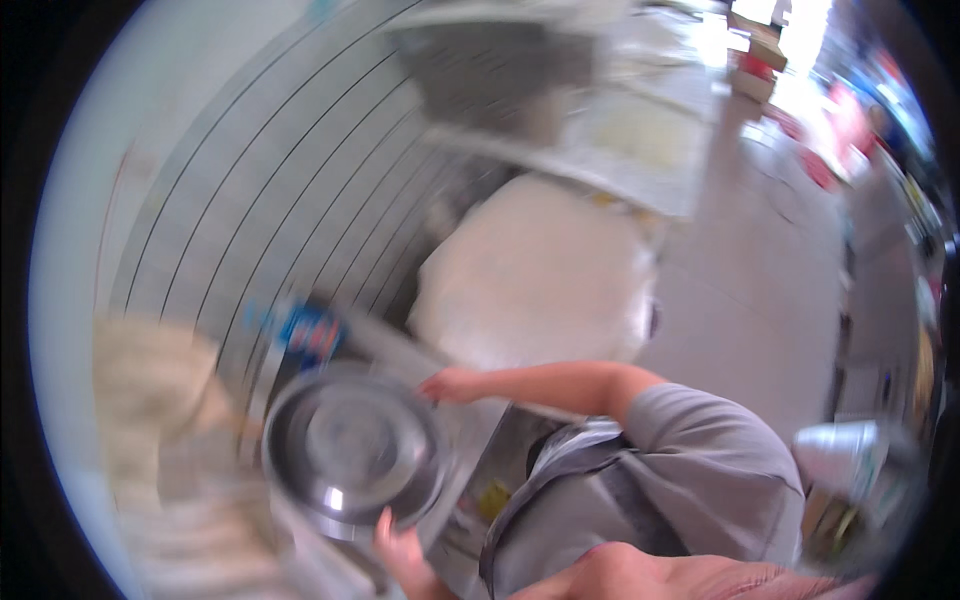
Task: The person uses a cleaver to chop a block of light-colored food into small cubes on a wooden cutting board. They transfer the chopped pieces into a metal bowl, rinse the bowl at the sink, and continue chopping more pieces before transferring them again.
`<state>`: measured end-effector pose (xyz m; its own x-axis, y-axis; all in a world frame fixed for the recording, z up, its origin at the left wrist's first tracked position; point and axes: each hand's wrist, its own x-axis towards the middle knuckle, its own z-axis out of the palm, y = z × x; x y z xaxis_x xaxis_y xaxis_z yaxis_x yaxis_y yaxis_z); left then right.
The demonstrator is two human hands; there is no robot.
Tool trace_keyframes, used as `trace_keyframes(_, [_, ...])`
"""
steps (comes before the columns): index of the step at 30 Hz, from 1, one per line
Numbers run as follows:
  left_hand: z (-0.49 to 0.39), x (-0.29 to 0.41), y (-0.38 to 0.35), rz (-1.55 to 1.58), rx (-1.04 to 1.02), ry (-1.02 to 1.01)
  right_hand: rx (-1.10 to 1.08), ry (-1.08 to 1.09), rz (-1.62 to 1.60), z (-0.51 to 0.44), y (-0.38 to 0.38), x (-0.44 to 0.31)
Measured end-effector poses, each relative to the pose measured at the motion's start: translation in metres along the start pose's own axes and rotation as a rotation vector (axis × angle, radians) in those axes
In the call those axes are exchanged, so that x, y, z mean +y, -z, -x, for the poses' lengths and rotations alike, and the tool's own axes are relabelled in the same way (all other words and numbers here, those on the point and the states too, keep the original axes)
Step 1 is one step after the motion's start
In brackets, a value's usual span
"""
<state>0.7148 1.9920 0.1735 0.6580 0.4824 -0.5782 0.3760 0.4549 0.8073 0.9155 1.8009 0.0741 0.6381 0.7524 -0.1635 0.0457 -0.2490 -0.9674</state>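
Note:
A wide, round steel basin (356,450) sits at the lower left on a narrow pale surface, its inside shiny and blurred. At the basin's near lower rim is my left hand (401,544), with a finger or thumb over the edge; whether it grips is not clear. My right hand (454,384) is by the basin's upper right rim, its fingertips pointing at it; blur hides whether they touch. Just beyond the basin lies a blue plastic packet (311,334) with red and white print. What the basin holds cannot be made out.
A large round, pale-covered thing (536,274) stands beside my right arm. Behind it are a grey box-like object (487,75) and a white tray or board (637,142). Tan cloth or sacking (154,375) lies at the left. Tiled wall beyond; a white container (836,454) stands behind me, cartons (754,75) far off.

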Motion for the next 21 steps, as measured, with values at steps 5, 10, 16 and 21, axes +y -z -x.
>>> trace_keyframes(5, [-0.044, -0.013, -0.042, -0.077, -0.268, -0.052, 0.091, 0.587, -0.137, -0.020, 0.019, -0.088])
trace_keyframes(10, [-0.063, -0.006, -0.053, -0.143, -0.287, -0.142, 0.122, 0.558, 0.594, -0.052, 0.012, -0.157])
trace_keyframes(16, [-0.068, 0.003, -0.064, -0.195, -0.262, -0.245, 0.536, 1.119, 0.660, -0.083, -0.010, -0.212])
trace_keyframes(21, [-0.059, 0.003, -0.089, -0.246, -0.238, -0.385, 0.154, 0.581, 0.976, -0.048, -0.041, -0.151])
